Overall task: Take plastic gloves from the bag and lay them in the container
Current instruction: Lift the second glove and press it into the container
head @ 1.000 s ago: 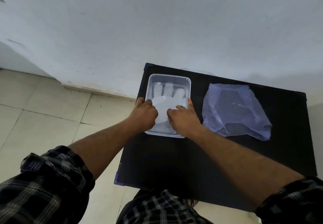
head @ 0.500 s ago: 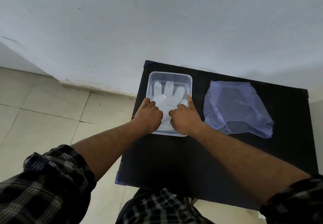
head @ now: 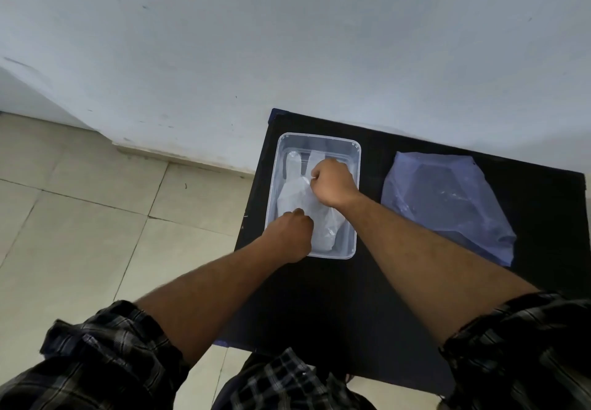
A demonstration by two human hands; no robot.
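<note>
A clear rectangular plastic container [head: 319,138] sits at the table's left side. A translucent plastic glove [head: 299,194] lies inside it, its fingers toward the far wall. My left hand [head: 289,238] is over the container's near left corner, fingers closed on the glove's cuff end. My right hand [head: 334,184] is further in, fingers pinched on the glove near its finger end. A crumpled bluish plastic bag [head: 444,205] lies flat to the container's right; neither hand touches it. What is inside the bag cannot be made out.
The black table [head: 335,307] stands against a pale wall [head: 287,42]. Beige tiled floor [head: 80,218] drops away past the table's left edge. My checked sleeves and clothing fill the bottom of the view.
My right hand moved further into the container toward the glove's fingers. My left hand stayed near the front left corner. The glove now looks more bunched and angled.
</note>
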